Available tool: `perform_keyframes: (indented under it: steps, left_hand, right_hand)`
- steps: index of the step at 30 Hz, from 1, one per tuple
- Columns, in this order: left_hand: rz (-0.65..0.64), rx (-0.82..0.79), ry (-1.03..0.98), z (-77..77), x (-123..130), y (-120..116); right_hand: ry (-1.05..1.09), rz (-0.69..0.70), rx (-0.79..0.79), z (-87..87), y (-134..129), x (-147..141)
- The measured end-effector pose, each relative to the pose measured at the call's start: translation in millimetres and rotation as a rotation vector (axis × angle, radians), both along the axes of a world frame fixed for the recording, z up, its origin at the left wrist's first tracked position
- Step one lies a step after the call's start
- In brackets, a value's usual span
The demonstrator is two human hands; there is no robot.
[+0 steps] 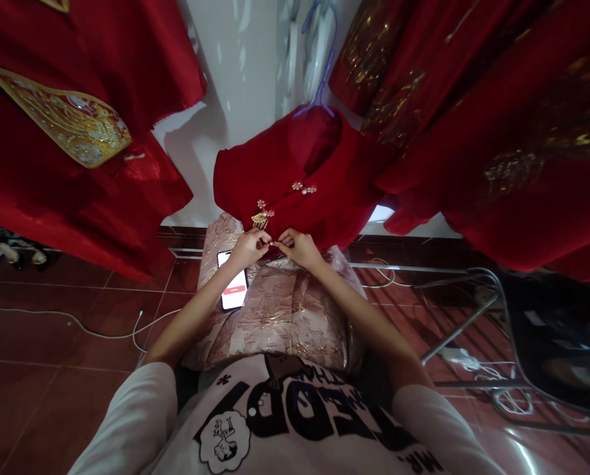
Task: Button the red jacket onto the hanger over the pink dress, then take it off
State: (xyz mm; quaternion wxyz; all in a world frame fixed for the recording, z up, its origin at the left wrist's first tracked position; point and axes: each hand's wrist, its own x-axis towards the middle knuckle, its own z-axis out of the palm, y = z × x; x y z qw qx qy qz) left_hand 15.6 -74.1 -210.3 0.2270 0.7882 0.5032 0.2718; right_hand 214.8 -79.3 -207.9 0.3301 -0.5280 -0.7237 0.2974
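A red garment (275,158) with a V-shaped neck lies over my lap, its top on a purple hanger (322,86). Beaded flower clasps (303,188) run down its front, one with a gold fan-shaped tassel pendant (260,219). At the lower front, my left hand (252,247) pinches one side of a small pearly clasp (272,243). From the other side, the closed fingertips of my right hand (299,249) grip the same clasp. The fingers partly cover it, so its exact shape is hidden.
A lit phone (232,280) rests beside my left forearm on the shiny pink quilted cloth (290,310) covering my lap. Red embroidered garments (92,125) hang on both sides. A metal-framed chair (505,310) and white cables (510,396) are at right.
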Motion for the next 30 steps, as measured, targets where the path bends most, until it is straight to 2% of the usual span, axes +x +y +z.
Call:
perform_keyframes:
  steps: [5, 9, 13, 22, 27, 30]
  left_hand:
    - [-0.047, 0.252, 0.221, -0.5, 0, -6]
    - [-0.11, 0.348, 0.308, -0.4, 3, -9]
    - [-0.171, 0.354, 0.267, 5.3, 5, -11]
    - [-0.273, 0.248, 0.121, 17.8, 5, -11]
    - [-0.219, 0.287, 0.123, 16.3, 4, -10]
    - [-0.134, 0.288, 0.049, 10.3, 6, -9]
  right_hand:
    - [0.05, -0.049, 0.036, 17.5, 5, 15]
    - [0.096, -0.05, 0.047, 30.1, 6, 23]
    - [0.102, -0.025, 0.032, 34.5, 3, 24]
    - [0.097, 0.037, 0.047, 42.8, 2, 28]
    - [0.122, 0.062, 0.053, 45.3, 2, 32]
    - [0.138, 0.08, 0.057, 46.3, 2, 33]
